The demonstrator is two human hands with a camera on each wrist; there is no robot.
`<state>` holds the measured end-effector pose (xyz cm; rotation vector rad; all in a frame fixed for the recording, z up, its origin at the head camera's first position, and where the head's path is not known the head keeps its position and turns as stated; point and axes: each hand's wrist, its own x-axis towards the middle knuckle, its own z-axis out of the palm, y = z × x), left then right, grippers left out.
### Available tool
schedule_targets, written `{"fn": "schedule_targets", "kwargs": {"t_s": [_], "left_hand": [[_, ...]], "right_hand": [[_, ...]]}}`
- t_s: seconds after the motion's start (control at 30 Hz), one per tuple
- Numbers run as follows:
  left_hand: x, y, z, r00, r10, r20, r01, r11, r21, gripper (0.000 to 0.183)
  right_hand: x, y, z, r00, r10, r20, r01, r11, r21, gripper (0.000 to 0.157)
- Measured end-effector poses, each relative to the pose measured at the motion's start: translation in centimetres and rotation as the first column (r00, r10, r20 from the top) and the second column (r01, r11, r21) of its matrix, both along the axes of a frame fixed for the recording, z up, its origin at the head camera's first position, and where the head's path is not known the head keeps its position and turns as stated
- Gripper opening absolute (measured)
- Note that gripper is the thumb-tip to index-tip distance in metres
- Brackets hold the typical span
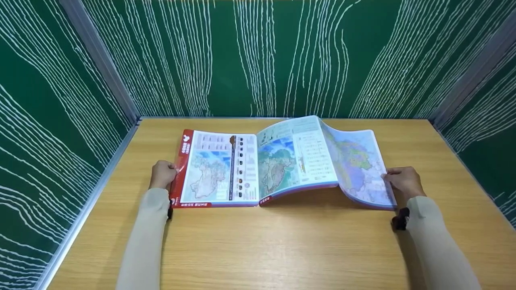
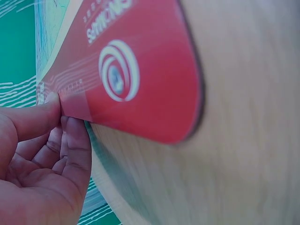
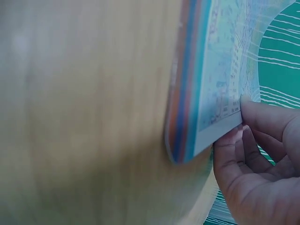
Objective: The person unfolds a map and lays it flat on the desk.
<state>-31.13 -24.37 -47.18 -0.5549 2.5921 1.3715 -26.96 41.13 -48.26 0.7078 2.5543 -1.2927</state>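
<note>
A folding map (image 1: 278,161) lies partly unfolded across the table, its panels printed with coloured maps, tables and text. The left panel lies nearly flat, while the middle and right panels rise to a raised fold between them. My left hand (image 1: 163,174) pinches the red left edge between thumb and fingers; in the left wrist view that red corner (image 2: 154,93) bears a white ring logo. At the other end my right hand (image 1: 404,180) pinches the right edge, and the right wrist view shows its striped border (image 3: 187,93) near the thumb.
The wooden table (image 1: 274,249) reaches back to a green wall (image 1: 221,60) with wavy white lines. Similar green panels stand on the left and right, joined by grey corner posts (image 1: 100,60). Dark bands sit at both wrists.
</note>
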Motion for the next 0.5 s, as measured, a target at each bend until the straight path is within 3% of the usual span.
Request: {"fn": "schedule_targets", "kwargs": {"t_s": [0.3,0.5], "left_hand": [[-0.07,-0.26,0.17,1.000,-0.007,-0.017,0.007,1.000,-0.017,0.032],[-0.11,-0.41,0.20,1.000,0.002,0.007,-0.002,1.000,0.004,0.035]], "right_hand": [[0.50,0.38,-0.11,0.998,0.022,-0.058,-0.018,0.998,0.066,0.051],[0.33,0.60,-0.13,0.999,-0.021,-0.034,0.023,0.998,0.062,0.049]]}}
